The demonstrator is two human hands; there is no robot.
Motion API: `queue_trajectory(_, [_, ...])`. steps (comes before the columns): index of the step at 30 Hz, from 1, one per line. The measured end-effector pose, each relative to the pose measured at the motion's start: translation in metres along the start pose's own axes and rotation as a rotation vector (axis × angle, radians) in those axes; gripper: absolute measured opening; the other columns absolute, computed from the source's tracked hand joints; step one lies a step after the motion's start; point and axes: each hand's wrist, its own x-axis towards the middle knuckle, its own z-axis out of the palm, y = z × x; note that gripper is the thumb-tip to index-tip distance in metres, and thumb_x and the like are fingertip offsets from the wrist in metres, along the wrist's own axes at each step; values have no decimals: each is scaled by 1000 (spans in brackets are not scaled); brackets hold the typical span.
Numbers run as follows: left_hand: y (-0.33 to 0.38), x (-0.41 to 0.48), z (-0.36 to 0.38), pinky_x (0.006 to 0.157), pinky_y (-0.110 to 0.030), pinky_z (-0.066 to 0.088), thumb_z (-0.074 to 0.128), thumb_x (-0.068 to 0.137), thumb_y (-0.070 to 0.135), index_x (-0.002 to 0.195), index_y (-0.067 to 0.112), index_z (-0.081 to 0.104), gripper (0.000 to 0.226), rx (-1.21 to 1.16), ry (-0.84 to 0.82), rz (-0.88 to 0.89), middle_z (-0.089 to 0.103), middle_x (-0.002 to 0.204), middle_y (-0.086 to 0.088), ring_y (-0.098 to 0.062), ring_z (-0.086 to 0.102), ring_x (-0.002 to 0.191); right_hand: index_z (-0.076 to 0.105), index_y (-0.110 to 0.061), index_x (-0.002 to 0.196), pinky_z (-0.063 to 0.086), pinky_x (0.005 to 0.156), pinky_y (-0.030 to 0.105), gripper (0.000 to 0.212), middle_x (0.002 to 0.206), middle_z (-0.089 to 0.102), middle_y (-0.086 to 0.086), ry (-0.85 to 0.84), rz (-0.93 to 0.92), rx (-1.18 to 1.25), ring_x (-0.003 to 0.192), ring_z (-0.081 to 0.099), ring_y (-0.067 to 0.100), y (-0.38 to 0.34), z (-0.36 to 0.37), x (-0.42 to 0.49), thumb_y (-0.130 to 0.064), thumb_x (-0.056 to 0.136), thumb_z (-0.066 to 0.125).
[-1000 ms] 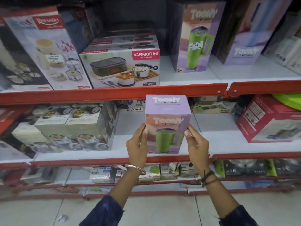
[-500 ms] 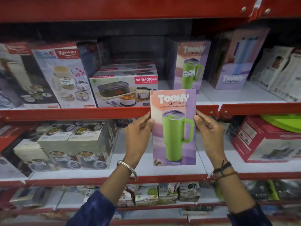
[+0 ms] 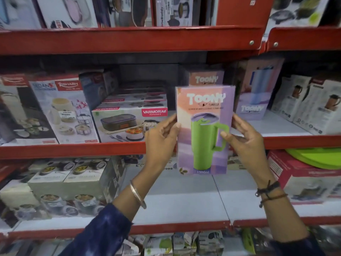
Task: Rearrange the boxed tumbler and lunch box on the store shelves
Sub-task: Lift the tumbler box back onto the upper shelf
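- The left hand [image 3: 162, 139] and the right hand [image 3: 247, 143] are together grasping a tall purple-and-peach cardboard tumbler box printed with a green handled mug [image 3: 204, 130], one hand on each side edge.
- The left hand's thumb is lying on the box's front near its left edge; the right hand's thumb is pressing on the front over the printed mug handle, with the fingers wrapping behind.
- The box is standing upright in the air, front face towards the camera, in front of the red metal shelf rail [image 3: 73, 150] and not resting on any shelf.
- Behind its top edge, a second box of the same design [image 3: 206, 79] is sitting on the middle shelf.
- To its left on that shelf, a flat white cardboard lunch box carton with a red brand label [image 3: 127, 124] is lying at the front of a stack of similar cartons.
- To the right, a lilac box showing a blue tumbler [image 3: 258, 93] is standing upright.
- A silver bangle [image 3: 137, 194] is circling the left wrist; dark thread bands [image 3: 269, 193] are circling the right.
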Motion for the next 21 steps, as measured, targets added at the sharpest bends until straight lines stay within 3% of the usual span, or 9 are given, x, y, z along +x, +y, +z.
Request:
queue_trajectory(5, [17,40,28,96,-25,49,58,89,8,124,7,55,36,8,11,148,62,119,1,4,61,103,45,-26,135,48,102,41,60,140,52,-2,32,-126,-98,130,48,11,-6,-23,50,-11,83,69])
queue_trajectory(8, [9,53,43,94,-18,48,57,89,6,125,5,54,36,25,45,201,59,117,4,9,59,100,44,-25,136,52,97,36,58,136,51,-13,57,-179,-137,123,51,0,0,-26,70,-9,85,67])
queue_trajectory(11, [-11,57,57,96,-22,48,56,90,5,127,4,52,38,18,56,182,59,120,2,-2,60,106,45,-27,132,52,97,38,55,131,54,-9,88,-174,-134,117,54,-3,17,-24,81,-6,85,66])
queue_trajectory(12, [-18,58,61,96,-22,48,56,90,5,127,4,51,38,18,58,170,58,120,1,-4,60,107,46,-26,131,51,97,34,55,129,54,-8,93,-163,-130,114,53,-8,24,-24,83,-4,84,66])
queue_trajectory(15, [-42,62,69,94,-17,48,56,90,6,127,6,52,37,36,58,133,60,119,1,-4,60,107,47,-14,133,43,92,6,54,133,51,-2,79,-137,-182,105,49,-23,46,-25,89,0,84,65])
queue_trajectory(17, [-57,65,71,92,-16,48,57,90,9,127,9,54,37,73,49,113,64,121,-3,-2,61,106,47,-14,135,41,91,3,55,133,52,-2,68,-108,-214,110,52,-14,60,-25,92,-4,84,65])
queue_trajectory(19, [-66,70,74,92,-20,50,57,90,14,127,14,55,37,120,42,122,66,121,-5,1,62,104,47,-17,135,42,96,10,55,131,54,-3,68,-71,-199,120,54,8,73,-27,95,-8,85,66])
queue_trajectory(21, [-73,75,78,92,-30,53,57,88,20,127,17,54,39,186,42,150,67,119,-5,-2,62,100,47,-18,135,43,99,15,54,129,55,-4,76,-40,-177,123,52,18,82,-28,98,-11,85,66])
